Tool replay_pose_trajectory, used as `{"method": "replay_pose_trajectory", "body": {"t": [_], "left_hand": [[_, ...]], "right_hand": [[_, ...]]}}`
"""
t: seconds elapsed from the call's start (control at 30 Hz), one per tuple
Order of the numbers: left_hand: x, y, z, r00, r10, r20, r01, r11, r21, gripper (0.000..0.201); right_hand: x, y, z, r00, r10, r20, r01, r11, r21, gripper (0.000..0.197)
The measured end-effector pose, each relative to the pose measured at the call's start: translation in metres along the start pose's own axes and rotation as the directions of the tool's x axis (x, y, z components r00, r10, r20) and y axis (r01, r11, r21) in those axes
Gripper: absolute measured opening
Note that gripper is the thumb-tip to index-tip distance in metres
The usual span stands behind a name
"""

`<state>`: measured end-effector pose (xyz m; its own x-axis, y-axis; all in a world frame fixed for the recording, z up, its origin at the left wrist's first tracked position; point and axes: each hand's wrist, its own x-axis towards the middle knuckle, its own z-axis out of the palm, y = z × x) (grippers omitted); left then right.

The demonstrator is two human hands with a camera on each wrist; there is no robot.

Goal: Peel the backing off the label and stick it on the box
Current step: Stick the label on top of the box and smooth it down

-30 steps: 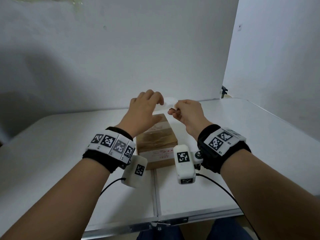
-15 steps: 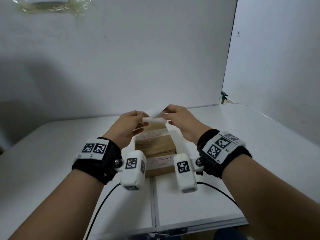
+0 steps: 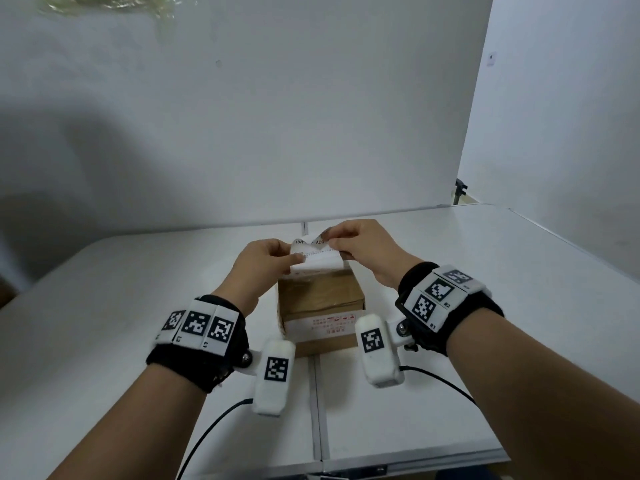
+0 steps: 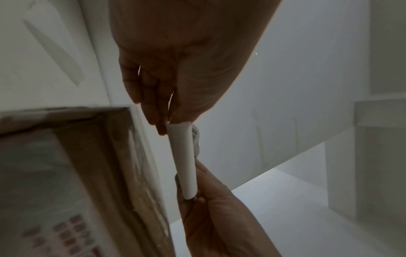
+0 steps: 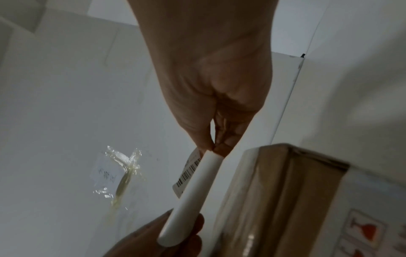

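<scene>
1. A white desk (image 3: 450,306) with a seam down its middle stands against a white wall (image 3: 277,116). A second wall meets it at the right. A patch of crumpled clear tape (image 5: 123,173) is stuck high on the wall.

2. Both forearms reach forward over the desk. Each wears a black wristband (image 3: 204,358) with square coded markers and a white camera pod hanging below.

3. The left hand (image 3: 263,261) is held above the far end of the box (image 3: 320,306), knuckles up. Its fingers (image 4: 153,111) are curled close together and, with the thumb, pinch the left end of the label (image 3: 317,259).

4. The right hand (image 3: 363,247) is level with it, just to the right. Its thumb and fingers (image 5: 226,135) pinch the label's right end.

5. The label is in the air between the two hands, clear of the box top. It is bent into a curl. A barcode (image 5: 186,173) shows on one layer and plain white on the other. This white layer may be the backing, partly lifted, but the wrist views are too dim to be sure.

6. The brown box sits on the desk at the seam. It is taped shut and bears a white panel with red print on its near side.
</scene>
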<state>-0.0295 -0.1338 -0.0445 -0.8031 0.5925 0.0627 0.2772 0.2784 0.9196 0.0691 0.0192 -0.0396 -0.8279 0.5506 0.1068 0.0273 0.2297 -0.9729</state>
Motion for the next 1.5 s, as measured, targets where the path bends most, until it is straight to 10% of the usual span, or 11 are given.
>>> {"method": "replay_pose_trajectory", "body": {"t": [0.37,1.5], "left_hand": [[-0.001,-0.010,0.006,0.986,0.132,-0.101,-0.095,0.946,0.310,0.019],[0.003,-0.007,0.007,0.990,0.143,-0.004,-0.128,0.900,0.416,0.010]], "right_hand": [[0.009,0.016,0.003,1.000,-0.013,-0.016,0.008,0.965,-0.261,0.018],[0.013,0.018,0.001,0.994,-0.090,0.057,0.107,0.852,-0.512,0.022]]}}
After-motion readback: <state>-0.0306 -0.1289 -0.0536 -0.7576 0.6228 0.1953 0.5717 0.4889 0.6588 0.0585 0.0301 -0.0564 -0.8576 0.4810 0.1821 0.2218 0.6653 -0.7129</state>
